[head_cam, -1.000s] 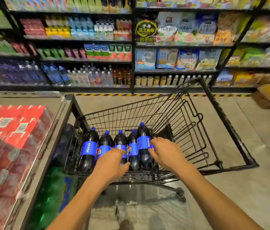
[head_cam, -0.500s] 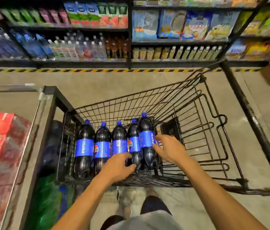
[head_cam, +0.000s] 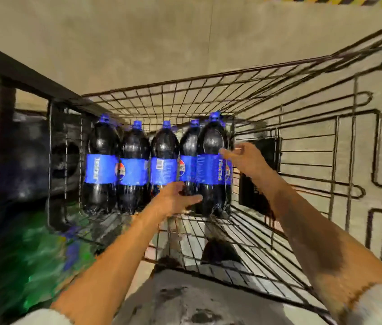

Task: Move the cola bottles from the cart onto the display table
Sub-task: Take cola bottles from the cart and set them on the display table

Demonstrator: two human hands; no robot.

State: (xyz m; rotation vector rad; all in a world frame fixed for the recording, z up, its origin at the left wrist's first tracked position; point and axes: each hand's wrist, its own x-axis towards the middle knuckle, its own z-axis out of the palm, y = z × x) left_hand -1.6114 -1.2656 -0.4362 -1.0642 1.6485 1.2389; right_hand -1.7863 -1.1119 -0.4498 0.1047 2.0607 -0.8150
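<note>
Several dark cola bottles point(head_cam: 162, 165) with blue labels and blue caps stand in a row at the left end of the black wire cart point(head_cam: 208, 77). My right hand point(head_cam: 244, 163) lies against the right side of the rightmost bottle point(head_cam: 211, 165) at label height, thumb raised. Lower down, my left hand point(head_cam: 176, 198) reaches in with fingers stretched out, touching the base area of the bottles beside it. The display table point(head_cam: 21, 66), with a black frame and a grey top, stands directly left of the cart. Motion blurs the picture.
Green bottles point(head_cam: 33, 254) sit on the table's lower shelf, with dark bottles point(head_cam: 30, 158) above them behind the frame. The cart's right part holds only a black panel point(head_cam: 258, 174). Bare concrete floor point(head_cam: 138, 31) lies beyond.
My view has tilted down and closer, so the store shelves have left the picture. My right hand has slid up to the rightmost bottle's label and my left hand has dropped toward the bottle bases.
</note>
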